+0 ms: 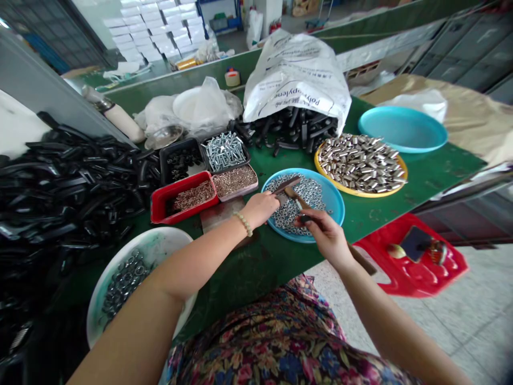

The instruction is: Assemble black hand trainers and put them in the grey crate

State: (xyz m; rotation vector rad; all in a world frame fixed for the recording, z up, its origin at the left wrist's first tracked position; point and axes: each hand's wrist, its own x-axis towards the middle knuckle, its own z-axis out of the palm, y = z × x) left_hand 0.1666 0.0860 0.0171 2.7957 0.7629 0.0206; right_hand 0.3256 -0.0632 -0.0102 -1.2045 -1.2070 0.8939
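Green workbench (433,179) | blue plate (334,206) of steel nuts (292,206) at bench centre | left hand (260,209) curled shut around dark flat bar (286,185) above nuts | right hand (323,238) pinched closed on small dark piece (305,218) beside plate rim

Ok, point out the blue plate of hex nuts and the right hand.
Blue plate (335,206), head view, on its bare rim.
Right hand (325,239), head view, on the back of the hand.
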